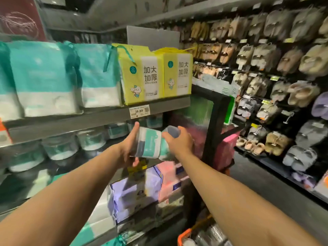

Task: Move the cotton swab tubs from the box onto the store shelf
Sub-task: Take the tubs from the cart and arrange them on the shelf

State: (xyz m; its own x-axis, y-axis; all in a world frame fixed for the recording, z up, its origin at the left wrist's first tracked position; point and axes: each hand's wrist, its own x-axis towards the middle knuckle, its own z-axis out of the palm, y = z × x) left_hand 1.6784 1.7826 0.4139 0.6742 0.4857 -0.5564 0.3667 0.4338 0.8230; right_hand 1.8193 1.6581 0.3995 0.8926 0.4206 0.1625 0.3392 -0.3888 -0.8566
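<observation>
Gripping a cotton swab tub (150, 142) that lies tipped on its side in the air, the left hand (126, 150) has its thumb raised along the top edge and its fingers curled under the bottom, clamped on the clear body with its teal-and-white label. Touching that tub on its right is a second tub (171, 131), of which a greyish translucent end shows above the knuckles of the right hand (180, 142); this hand is wrapped over it from above, fingers curled round it. Both tubs are held just in front of the store shelf (58, 166), below the grey shelf rail (71, 124) and close under the price tag (139, 111) reading 39.80. On that shelf, to the left of the hands, a row of tubs (59, 148) of the same kind stands upright, blurred. Above the rail stand yellow-green packs (140, 75) and, further left, teal-and-white packs (44, 77). Beneath the hands lie purple packs (134, 190) and pink packs (168, 181). Across the aisle on the right, slippers (266, 55) hang in rows. At the bottom edge an orange rim (183, 236) of a container shows, its contents too blurred to tell.
</observation>
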